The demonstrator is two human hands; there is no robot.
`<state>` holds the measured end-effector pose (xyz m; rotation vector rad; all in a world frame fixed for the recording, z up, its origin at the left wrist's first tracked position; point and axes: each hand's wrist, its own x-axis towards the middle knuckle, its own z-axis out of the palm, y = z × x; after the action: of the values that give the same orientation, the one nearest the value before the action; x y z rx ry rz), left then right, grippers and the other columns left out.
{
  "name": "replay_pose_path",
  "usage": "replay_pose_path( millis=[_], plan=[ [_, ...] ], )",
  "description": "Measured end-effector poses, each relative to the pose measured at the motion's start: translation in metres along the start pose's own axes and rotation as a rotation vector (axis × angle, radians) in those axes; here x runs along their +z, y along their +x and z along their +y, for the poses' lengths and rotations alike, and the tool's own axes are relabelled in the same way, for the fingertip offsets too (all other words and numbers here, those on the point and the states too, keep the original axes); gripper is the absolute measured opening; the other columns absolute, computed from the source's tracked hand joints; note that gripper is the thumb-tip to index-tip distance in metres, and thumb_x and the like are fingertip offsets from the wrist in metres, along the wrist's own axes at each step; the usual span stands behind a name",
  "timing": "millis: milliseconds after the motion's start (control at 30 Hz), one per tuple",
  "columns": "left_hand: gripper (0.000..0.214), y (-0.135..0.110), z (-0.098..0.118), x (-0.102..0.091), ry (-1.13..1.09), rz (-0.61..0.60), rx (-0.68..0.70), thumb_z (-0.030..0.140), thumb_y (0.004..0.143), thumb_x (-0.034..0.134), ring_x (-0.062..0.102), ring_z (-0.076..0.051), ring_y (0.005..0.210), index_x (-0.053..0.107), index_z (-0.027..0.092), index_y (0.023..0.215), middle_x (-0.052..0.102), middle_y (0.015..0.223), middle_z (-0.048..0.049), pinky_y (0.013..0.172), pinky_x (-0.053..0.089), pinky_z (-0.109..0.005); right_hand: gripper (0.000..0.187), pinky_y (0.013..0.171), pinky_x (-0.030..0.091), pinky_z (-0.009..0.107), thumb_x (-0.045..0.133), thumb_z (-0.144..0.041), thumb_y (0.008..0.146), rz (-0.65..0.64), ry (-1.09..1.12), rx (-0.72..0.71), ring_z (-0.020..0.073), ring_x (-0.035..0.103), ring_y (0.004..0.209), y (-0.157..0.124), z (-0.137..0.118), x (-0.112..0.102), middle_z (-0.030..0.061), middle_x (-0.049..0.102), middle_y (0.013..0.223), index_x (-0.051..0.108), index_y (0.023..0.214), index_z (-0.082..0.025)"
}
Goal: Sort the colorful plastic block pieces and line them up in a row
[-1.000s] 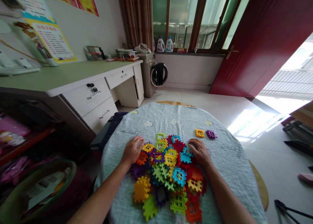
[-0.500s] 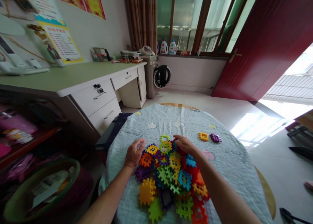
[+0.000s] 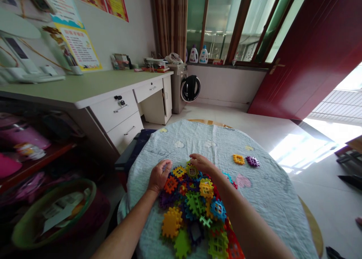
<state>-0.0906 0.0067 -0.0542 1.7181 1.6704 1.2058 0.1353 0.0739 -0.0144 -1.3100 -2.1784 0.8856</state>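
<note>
A heap of colourful interlocking plastic tiles (image 3: 198, 206) lies on a round table under a pale blue quilted cloth (image 3: 266, 198). My left hand (image 3: 160, 175) rests with curled fingers on the heap's left edge, against an orange tile (image 3: 171, 184). My right hand (image 3: 202, 163) reaches across the heap's far edge, fingers bent down onto a yellow and green tile (image 3: 192, 170). What the fingers grip, if anything, is hidden. A lone orange tile (image 3: 239, 159) and a purple tile (image 3: 252, 161) lie apart to the right.
A long desk with drawers (image 3: 113, 100) runs along the left wall. A green basket (image 3: 53, 213) sits low at the left. A washing machine (image 3: 185, 87) stands under the window, with a red door (image 3: 308, 51) at the right. A dark chair seat (image 3: 132, 153) sits beside the table.
My right hand has swung from the heap's right side leftward over its far edge. The left hand has stayed on the left edge. The camera has tilted slightly.
</note>
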Motion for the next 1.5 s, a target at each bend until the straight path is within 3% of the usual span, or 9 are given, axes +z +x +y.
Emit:
replay_pose_path(
  millis=[133, 233, 433, 600, 833, 1000, 1100, 1233, 1500],
  plan=[
    [0.042, 0.000, 0.000, 0.000, 0.012, -0.010, -0.008, 0.053, 0.090, 0.045, 0.067, -0.024, 0.102, 0.070, 0.019, 0.096, 0.074, 0.103, -0.0084, 0.095, 0.052, -0.037, 0.033, 0.091, 0.052, 0.035, 0.051, -0.038, 0.091, -0.093, 0.120, 0.025, 0.0207, 0.067, 0.101, -0.019, -0.020, -0.009, 0.0041, 0.075, 0.107, 0.070, 0.112, -0.023],
    [0.043, 0.000, 0.000, 0.000, 0.012, -0.015, -0.016, 0.053, 0.090, 0.045, 0.067, -0.025, 0.102, 0.070, 0.019, 0.096, 0.074, 0.103, -0.0086, 0.096, 0.051, -0.038, 0.040, 0.101, 0.048, 0.039, 0.049, -0.047, 0.093, -0.050, 0.341, 0.062, 0.0210, 0.064, 0.113, -0.044, -0.017, -0.033, 0.0054, 0.071, 0.121, 0.064, 0.123, -0.025],
    [0.043, 0.000, 0.001, 0.000, 0.006, -0.007, -0.016, 0.056, 0.088, 0.046, 0.068, -0.025, 0.098, 0.070, 0.020, 0.091, 0.075, 0.098, -0.0077, 0.092, 0.052, -0.037, 0.051, 0.083, 0.055, 0.041, 0.052, -0.058, 0.085, 0.374, 0.384, 0.260, 0.0242, 0.070, 0.091, -0.115, 0.058, -0.076, 0.0130, 0.074, 0.104, 0.066, 0.114, -0.018],
    [0.043, 0.000, 0.001, 0.000, 0.037, -0.003, -0.016, 0.058, 0.086, 0.047, 0.069, -0.025, 0.095, 0.070, 0.021, 0.089, 0.076, 0.094, -0.0064, 0.091, 0.053, -0.036, 0.044, 0.076, 0.054, 0.040, 0.061, -0.049, 0.073, 0.408, 0.169, 0.381, 0.0251, 0.068, 0.084, -0.152, 0.096, -0.069, 0.0103, 0.074, 0.093, 0.070, 0.103, -0.019],
    [0.042, 0.000, 0.003, 0.000, 0.084, 0.013, -0.007, 0.057, 0.085, 0.047, 0.069, -0.024, 0.090, 0.069, 0.022, 0.086, 0.075, 0.090, -0.0047, 0.087, 0.053, -0.033, 0.042, 0.083, 0.050, 0.039, 0.063, -0.038, 0.070, 0.269, -0.128, 0.365, 0.0248, 0.067, 0.085, -0.142, 0.068, -0.055, 0.0065, 0.074, 0.091, 0.072, 0.108, -0.023],
    [0.042, 0.000, 0.003, -0.001, 0.091, 0.004, -0.009, 0.057, 0.086, 0.046, 0.069, -0.023, 0.089, 0.069, 0.022, 0.085, 0.075, 0.089, -0.0043, 0.085, 0.052, -0.032, 0.032, 0.080, 0.049, 0.035, 0.061, -0.043, 0.073, 0.309, -0.147, 0.321, 0.0232, 0.065, 0.083, -0.138, 0.068, -0.054, 0.0055, 0.072, 0.093, 0.074, 0.095, -0.023],
    [0.041, 0.000, 0.002, 0.000, 0.086, 0.004, -0.005, 0.056, 0.086, 0.047, 0.069, -0.023, 0.089, 0.069, 0.021, 0.085, 0.075, 0.089, -0.0042, 0.085, 0.052, -0.032, 0.036, 0.071, 0.047, 0.033, 0.049, -0.049, 0.082, 0.364, -0.061, 0.325, 0.0209, 0.063, 0.073, -0.138, 0.078, -0.055, 0.0043, 0.069, 0.078, 0.072, 0.087, -0.020],
    [0.041, 0.001, 0.002, 0.000, 0.077, 0.006, -0.006, 0.056, 0.085, 0.047, 0.068, -0.023, 0.088, 0.068, 0.021, 0.085, 0.075, 0.088, -0.0045, 0.085, 0.051, -0.032, 0.047, 0.066, 0.046, 0.031, 0.047, -0.050, 0.082, 0.507, 0.030, 0.362, 0.0188, 0.059, 0.063, -0.136, 0.098, -0.059, 0.0012, 0.063, 0.069, 0.065, 0.110, -0.016],
    [0.041, 0.000, 0.002, 0.000, 0.079, 0.003, -0.006, 0.056, 0.085, 0.047, 0.068, -0.023, 0.087, 0.068, 0.021, 0.083, 0.075, 0.087, -0.0052, 0.084, 0.051, -0.032, 0.037, 0.094, 0.042, 0.040, 0.059, -0.038, 0.077, 0.641, -0.413, 0.444, 0.0268, 0.057, 0.101, -0.138, 0.124, -0.053, 0.0119, 0.061, 0.109, 0.071, 0.106, -0.020]
  ],
)
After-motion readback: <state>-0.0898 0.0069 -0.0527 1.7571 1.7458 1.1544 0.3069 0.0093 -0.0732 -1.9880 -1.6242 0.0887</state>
